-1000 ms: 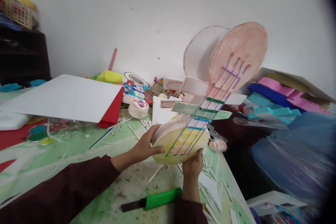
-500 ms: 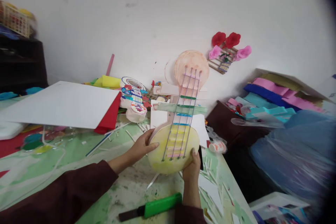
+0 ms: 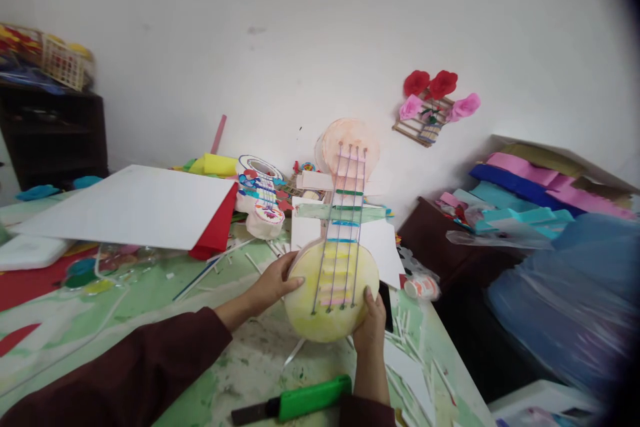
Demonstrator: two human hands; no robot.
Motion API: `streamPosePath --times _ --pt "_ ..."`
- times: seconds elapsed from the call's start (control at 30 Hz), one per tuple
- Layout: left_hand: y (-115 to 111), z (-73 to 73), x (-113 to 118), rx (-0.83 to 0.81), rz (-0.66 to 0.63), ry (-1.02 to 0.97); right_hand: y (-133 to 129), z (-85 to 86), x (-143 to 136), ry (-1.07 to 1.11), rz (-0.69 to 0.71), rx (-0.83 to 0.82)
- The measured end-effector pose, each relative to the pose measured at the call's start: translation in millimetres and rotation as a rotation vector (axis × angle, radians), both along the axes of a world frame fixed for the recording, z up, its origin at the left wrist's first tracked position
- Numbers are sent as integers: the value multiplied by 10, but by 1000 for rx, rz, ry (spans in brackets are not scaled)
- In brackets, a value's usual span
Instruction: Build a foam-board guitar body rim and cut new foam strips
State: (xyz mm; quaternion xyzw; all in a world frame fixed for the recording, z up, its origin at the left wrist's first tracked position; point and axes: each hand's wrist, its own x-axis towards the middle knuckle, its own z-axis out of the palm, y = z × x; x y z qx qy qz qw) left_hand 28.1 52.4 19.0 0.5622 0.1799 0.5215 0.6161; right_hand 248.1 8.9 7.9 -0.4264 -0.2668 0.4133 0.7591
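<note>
A handmade paper guitar-like instrument (image 3: 327, 327) stands tilted up above the table, with a yellow round body, a pale orange round head and several purple strings. My left hand (image 3: 277, 285) grips the left edge of the yellow body, thumb on the front and fingers hidden behind. At the lower right edge, my right hand (image 3: 371, 323) holds the same body with its thumb in front. Below them lies a green utility knife (image 3: 313, 400). A smaller decorated paper instrument (image 3: 265, 197) stands behind, to the left.
A large white board (image 3: 135, 207) over red paper (image 3: 215, 230) covers the left of the green table (image 3: 250, 347). White strips and a paper cup (image 3: 420, 288) lie at right. Beyond are coloured foam sheets (image 3: 525, 180) and blue plastic bags (image 3: 565, 300). Paper flowers (image 3: 435, 100) hang on the wall.
The instrument's head has swung left and lower, leaving the instrument more upright in view. Both hands keep their hold. The surroundings have shifted slightly right and down in the view.
</note>
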Motion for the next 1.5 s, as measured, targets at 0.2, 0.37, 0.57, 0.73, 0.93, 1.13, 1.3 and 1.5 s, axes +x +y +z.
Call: streamPosePath --times 0.2,0.37,0.57,0.73,0.93,1.13,1.3,1.5 --pt "30 -35 43 -156 131 42 13 -23 -5 42 14 -158" --pt "112 -41 -20 -520 76 49 51 -3 11 -80 59 -278" --pt "167 10 -85 -775 -5 -15 156 -40 81 -131 170 -260" --pt "169 23 -93 -791 -45 -22 216 -98 174 -140 210 -331" --pt "199 -53 -103 -791 -49 -1 204 -103 180 -133 219 -348" --pt "237 -136 -93 -790 -55 -14 192 -101 170 -136 231 -355" --pt "264 -174 -79 -793 -58 -25 164 -78 109 -135 216 -323" --pt "242 -137 -76 -742 -8 6 148 -85 66 -140 169 -304"
